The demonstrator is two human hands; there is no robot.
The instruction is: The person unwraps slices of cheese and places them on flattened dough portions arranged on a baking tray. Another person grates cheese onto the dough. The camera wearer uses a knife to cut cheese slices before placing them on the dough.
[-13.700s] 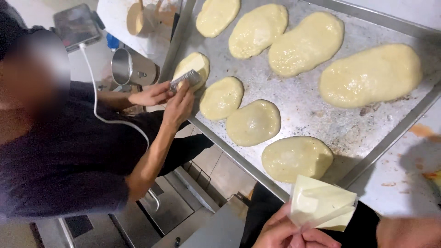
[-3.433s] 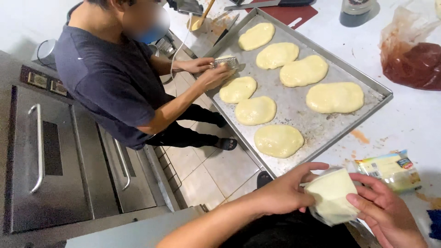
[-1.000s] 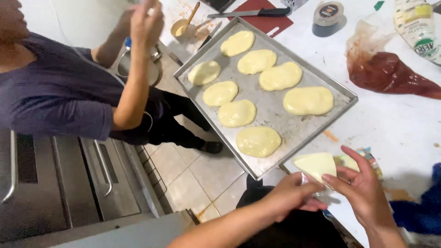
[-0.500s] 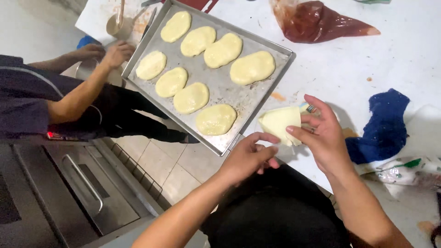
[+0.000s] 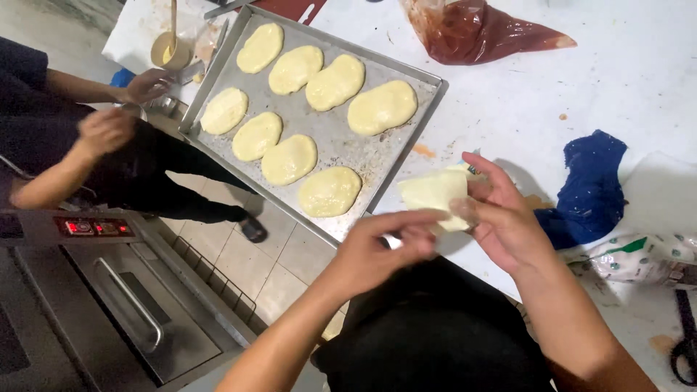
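A: What is in the hands?

B: The right hand [image 5: 508,218] holds a pale yellow slab [image 5: 434,196] over the edge of the white desk [image 5: 508,94], just beside the metal tray [image 5: 330,138]. Its grip is clamped on the slab. The left hand [image 5: 381,250] touches the slab's lower edge, fingers pinched together on something small I cannot make out.

A: What changed from a moment ago?

B: The slab sits closer to the tray corner now. The other person's hand [image 5: 147,86] has come down beside the small cup [image 5: 168,51]. Seven dough pieces [image 5: 330,191] lie on the tray as before. The blue cloth [image 5: 588,189] stays to the right.
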